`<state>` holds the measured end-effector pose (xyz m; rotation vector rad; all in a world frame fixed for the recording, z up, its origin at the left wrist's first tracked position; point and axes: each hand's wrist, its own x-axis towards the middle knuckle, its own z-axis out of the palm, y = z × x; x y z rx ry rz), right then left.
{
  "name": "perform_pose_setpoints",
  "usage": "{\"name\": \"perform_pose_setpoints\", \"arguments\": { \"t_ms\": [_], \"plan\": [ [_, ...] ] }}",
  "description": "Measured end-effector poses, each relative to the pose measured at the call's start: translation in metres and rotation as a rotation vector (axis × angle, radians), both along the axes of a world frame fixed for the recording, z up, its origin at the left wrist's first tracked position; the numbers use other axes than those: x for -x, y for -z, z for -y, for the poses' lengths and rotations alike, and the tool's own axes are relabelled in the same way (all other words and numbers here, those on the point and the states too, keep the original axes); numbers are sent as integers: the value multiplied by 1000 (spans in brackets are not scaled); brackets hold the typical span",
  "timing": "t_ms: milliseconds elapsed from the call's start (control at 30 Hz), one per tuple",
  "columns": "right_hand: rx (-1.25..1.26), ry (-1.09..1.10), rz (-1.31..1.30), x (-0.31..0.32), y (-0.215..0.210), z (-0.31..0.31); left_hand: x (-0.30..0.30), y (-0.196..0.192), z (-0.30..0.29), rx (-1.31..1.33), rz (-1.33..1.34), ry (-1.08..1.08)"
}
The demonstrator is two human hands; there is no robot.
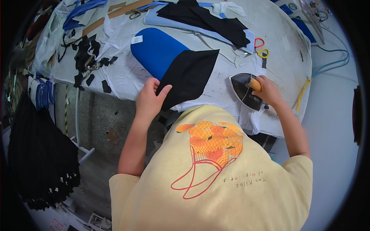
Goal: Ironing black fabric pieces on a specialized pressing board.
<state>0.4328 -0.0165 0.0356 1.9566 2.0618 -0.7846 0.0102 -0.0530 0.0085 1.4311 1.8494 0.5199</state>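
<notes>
A piece of black cloth [189,75] lies over the near end of a rounded blue pad [158,48] at the front of the worktop [285,65], its pointed corner reaching out to the right. The two hands are well apart: the left hand [149,98] grips the cloth's near left edge, thumb on top, while the right hand [268,90] is wrapped round the wooden handle of an iron [243,86]. The iron is to the right of the cloth, apart from it; whether it rests flat or is slightly lifted, I cannot tell. A white label [137,39] sits on the pad's far end. Beyond the iron lie red-and-yellow-handled scissors [257,50], and farther back more black fabric [204,19]. Dark scraps [88,50] are scattered to the left of the pad
</notes>
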Motion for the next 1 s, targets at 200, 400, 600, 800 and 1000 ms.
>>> {"name": "perform_pose_setpoints", "arguments": {
  "t_ms": [200,400,600,800,1000],
  "plan": [
    [-363,-49,-49,5,14,1,-23,-1,12,-162,248,76],
    [-585,-429,-631,146,-4,-34,-69,-13,8,-218,316,305],
    [-865,-546,-629,163,62,-40,-60,-16,25,-393,-11,345],
    [-1015,-849,-490,158,58,-76,-43,3,38,-574,-288,301],
    [-1004,-891,-417,167,61,-117,-49,-1,13,-694,-334,234]
  ]
}}
